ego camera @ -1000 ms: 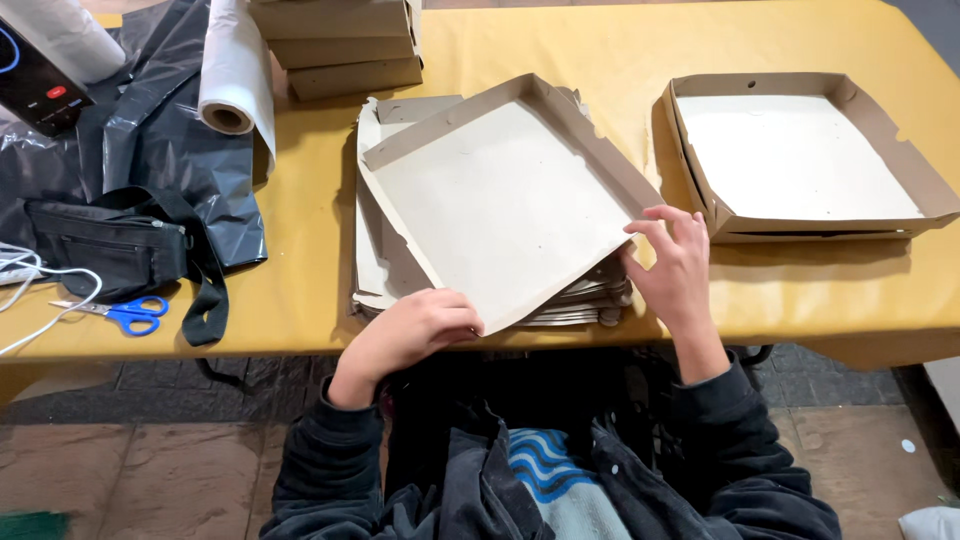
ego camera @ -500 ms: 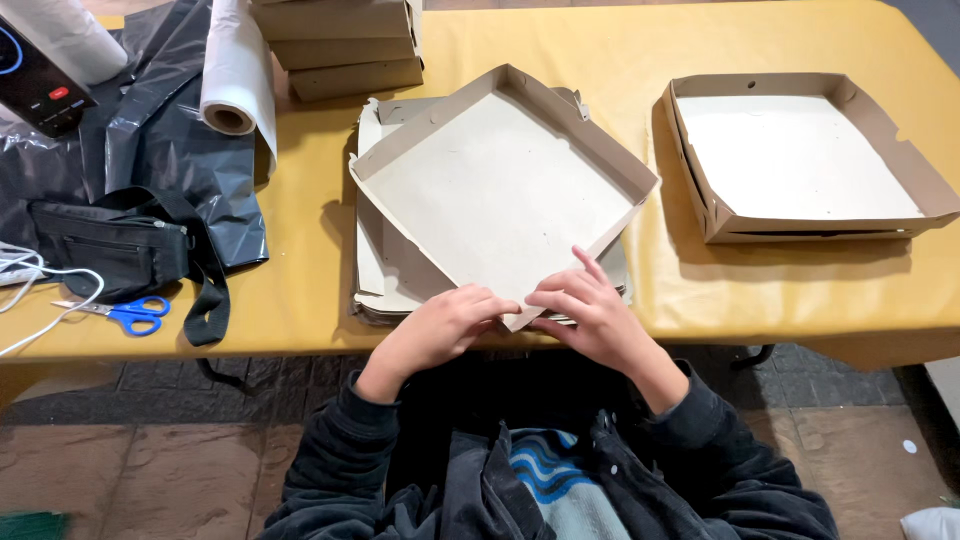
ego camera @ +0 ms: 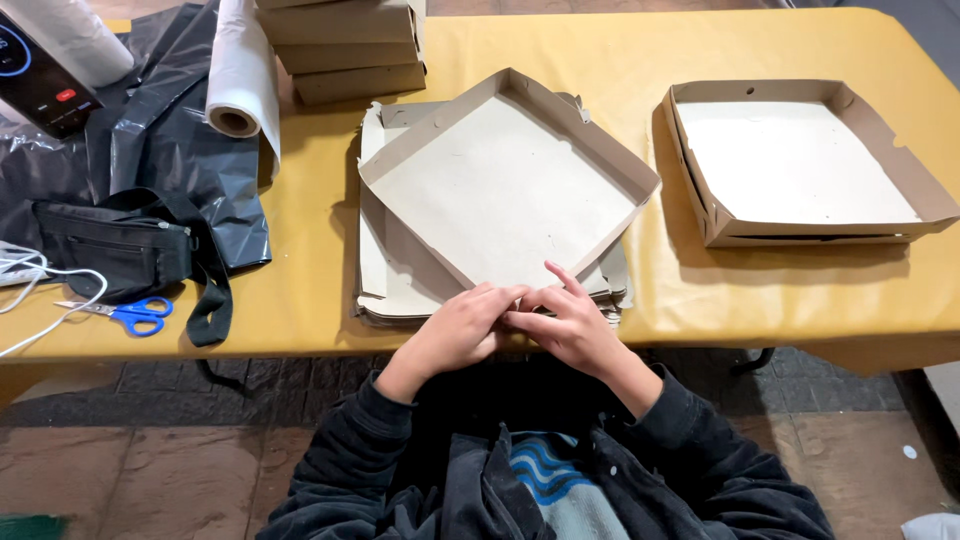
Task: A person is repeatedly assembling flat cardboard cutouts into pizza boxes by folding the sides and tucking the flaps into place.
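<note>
Left hand: the left hand (ego camera: 455, 333) lies knuckles up at the near corner of the tilted tray, fingers curled narrow and pinching the cardboard edge.
Right hand: the right hand (ego camera: 565, 325) meets it fingertip to fingertip at the same corner, fingers half bent, index finger stretched onto the tray floor.
Tray in hand: one shallow square cardboard tray (ego camera: 505, 190), matte grey-brown, fibrous face, low folded walls; turned like a diamond, it rests on the pile at the middle of the table's near edge.
Flat pile: one pile of unfolded cardboard blanks (ego camera: 385, 275), thin sheets with notched edges, lying under the tray; the sheet count cannot be told.
Finished tray: one folded tray (ego camera: 925, 205) of the same board, pale floor, walls upright, well apart to the right.
Far boxes: closed flat cardboard boxes stacked (ego camera: 345, 50) at the far edge, three layers visible.
Table cover: one smooth mustard-yellow sheet (ego camera: 640, 55), slightly creased.
Plastic sheet: glossy black crumpled film (ego camera: 165, 140) at the far left.
Roll: one white roll (ego camera: 240, 80) on a hollow core, lying on the film.
Bag: one black fabric pouch (ego camera: 115, 250) with strap, at the left.
Scissors: one pair, blue handles (ego camera: 130, 314), near left edge.
Cord: white cable (ego camera: 25, 275) looped at the left margin.
</note>
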